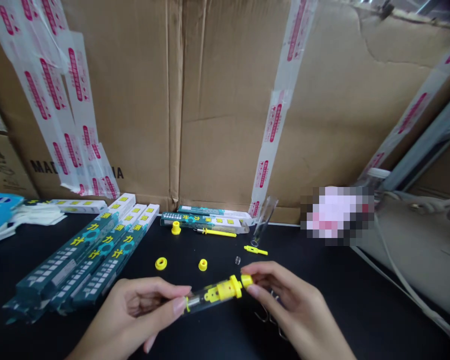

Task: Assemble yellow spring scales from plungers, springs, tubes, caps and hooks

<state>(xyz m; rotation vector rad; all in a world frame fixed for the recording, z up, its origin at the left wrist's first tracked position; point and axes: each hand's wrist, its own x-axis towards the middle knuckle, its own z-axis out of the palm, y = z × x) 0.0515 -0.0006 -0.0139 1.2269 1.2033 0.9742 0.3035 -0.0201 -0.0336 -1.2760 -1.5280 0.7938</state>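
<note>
A clear tube spring scale (210, 296) with yellow parts and a metal spring inside lies across the middle, tilted slightly up to the right. My left hand (138, 310) pinches its left end between thumb and fingers. At the other end, my right hand (288, 297) grips a small yellow cap (246, 281) against or just beside the yellow collar; whether they touch is unclear. Metal hooks (262, 315) lie partly hidden by my right hand. Beyond the scale are a yellow ring (161, 263), a yellow cap-like piece (203, 265) and a small clear piece (237, 260).
Long green-and-white boxes (105, 245) lie at left, and more boxes (206, 220) along the back. Near these are a yellow flanged piece (176, 228), a yellow rod (219, 233), a yellow slotted piece (255, 250) and an upright clear tube (263, 222). A large carton (225, 125) walls off the back.
</note>
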